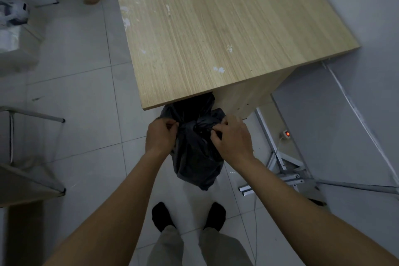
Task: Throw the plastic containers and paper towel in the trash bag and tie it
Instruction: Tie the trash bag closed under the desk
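Black plastic, crumpled and glossy: the trash bag [195,151] hangs in front of me just off the near end of the table [216,28], its top partly tucked under the table's edge and its body above the floor tiles [86,71]. My left hand [159,136] grips a bunch of the bag's gathered top on one side, fingers curled and pinching the film. My right hand [232,138] does the same on the other side, thumb and fingertips pressed onto a twisted flap. Between my hands the plastic bunches into a knot-like fold. My feet in dark socks [162,216] stand below the bag. A power strip with a red light [286,134] lies to the right, near a metal frame [280,164].
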